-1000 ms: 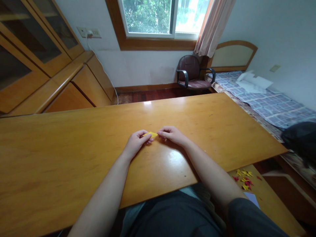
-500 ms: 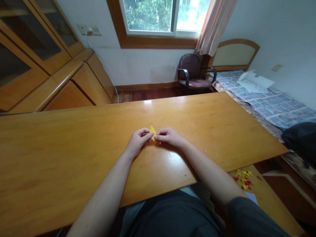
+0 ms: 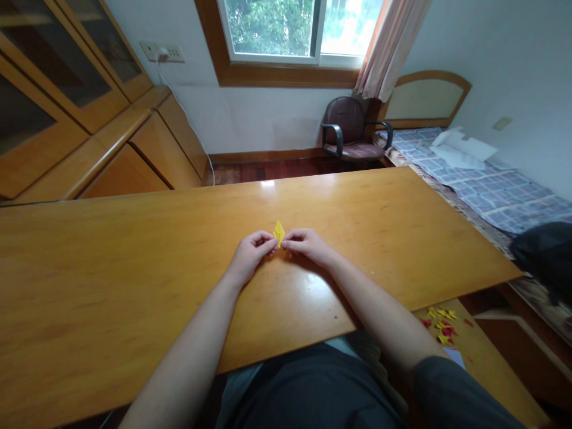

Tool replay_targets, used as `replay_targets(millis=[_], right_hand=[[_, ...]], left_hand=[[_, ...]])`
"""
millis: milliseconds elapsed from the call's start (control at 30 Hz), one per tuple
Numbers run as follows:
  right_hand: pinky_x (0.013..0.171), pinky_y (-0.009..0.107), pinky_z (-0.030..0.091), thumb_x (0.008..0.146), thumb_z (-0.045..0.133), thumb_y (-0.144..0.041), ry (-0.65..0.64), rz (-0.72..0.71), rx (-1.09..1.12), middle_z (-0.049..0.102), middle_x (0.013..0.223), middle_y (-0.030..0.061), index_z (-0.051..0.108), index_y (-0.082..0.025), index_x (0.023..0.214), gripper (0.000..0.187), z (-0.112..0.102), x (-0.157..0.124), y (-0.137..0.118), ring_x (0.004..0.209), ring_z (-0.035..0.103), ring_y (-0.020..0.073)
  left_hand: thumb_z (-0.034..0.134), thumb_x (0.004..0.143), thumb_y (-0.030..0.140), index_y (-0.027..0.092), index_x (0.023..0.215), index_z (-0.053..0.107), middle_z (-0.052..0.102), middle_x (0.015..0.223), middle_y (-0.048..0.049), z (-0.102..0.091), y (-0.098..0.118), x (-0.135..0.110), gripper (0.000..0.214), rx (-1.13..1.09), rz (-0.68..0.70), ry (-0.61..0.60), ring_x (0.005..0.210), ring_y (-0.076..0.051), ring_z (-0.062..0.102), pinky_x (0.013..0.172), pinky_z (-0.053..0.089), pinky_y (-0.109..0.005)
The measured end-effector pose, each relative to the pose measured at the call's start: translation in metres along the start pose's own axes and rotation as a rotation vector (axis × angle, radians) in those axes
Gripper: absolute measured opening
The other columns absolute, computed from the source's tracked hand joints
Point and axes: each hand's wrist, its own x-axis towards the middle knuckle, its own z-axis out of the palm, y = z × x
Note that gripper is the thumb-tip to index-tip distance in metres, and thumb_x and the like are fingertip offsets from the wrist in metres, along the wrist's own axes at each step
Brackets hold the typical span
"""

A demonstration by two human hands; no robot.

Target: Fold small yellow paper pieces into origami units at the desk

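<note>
Your left hand (image 3: 252, 252) pinches the folded yellow paper (image 3: 279, 230) between your hands; your right hand (image 3: 308, 245) meets its lower edge, grip unclear. Uneven pulling could crease or tear it.

The wall (image 3: 250, 116) was white, with faint marks below the window (image 3: 344, 27). Daylight entered through the glass; green foliage (image 3: 268, 27) showed outside. A pink curtain (image 3: 388, 47) hung at the right. A maroon chair (image 3: 348, 119) stood on the dark reddish floor (image 3: 277, 171). A wooden cabinet (image 3: 120, 128) with glazed doors occupied the left side. A bed (image 3: 422, 101) with a checked sheet (image 3: 487, 190) stood at right. The glossy wooden counter (image 3: 134, 268) reflected light.
</note>
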Motion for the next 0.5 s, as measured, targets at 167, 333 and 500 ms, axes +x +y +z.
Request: replay_targets(millis=[167, 333, 500], right_hand=[[0.058, 0.024, 0.035, 0.069, 0.077, -0.038, 0.001, -0.008, 0.004, 0.062, 0.061, -0.0021, 0.07, -0.013, 0.078, 0.028, -0.0003, 0.0018, 0.0027, 0.057, 0.051, 0.0104], [0.059, 0.025, 0.036, 0.067, 0.077, -0.039, 0.018, -0.004, 0.01, 0.063, 0.062, -0.0021, 0.07, -0.013, 0.076, 0.028, 0.0004, 0.0032, 0.0033, 0.058, 0.051, 0.0103], [0.056, 0.024, 0.032, 0.066, 0.078, -0.041, 0.027, 0.01, -0.002, 0.06, 0.06, -0.0029, 0.069, -0.013, 0.075, 0.03, 0.0013, 0.0028, 0.0016, 0.055, 0.048, 0.0093]], left_hand=[[0.08, 0.07, 0.042, 0.018, 0.075, 0.065, 0.066, 0.067, 0.0009, 0.0015, -0.0013, -0.0001, 0.029, -0.019, 0.007, 0.007, 0.062, -0.013, 0.057, 0.062, 0.043, -0.024], [0.079, 0.071, 0.042, 0.018, 0.076, 0.064, 0.066, 0.066, 0.0015, 0.0031, -0.0025, -0.0004, 0.029, -0.038, 0.021, 0.003, 0.058, -0.012, 0.055, 0.059, 0.042, -0.024], [0.079, 0.072, 0.041, 0.017, 0.076, 0.064, 0.065, 0.065, 0.0014, 0.0041, -0.0025, -0.0011, 0.028, -0.055, 0.028, 0.003, 0.058, -0.011, 0.055, 0.059, 0.042, -0.024]])
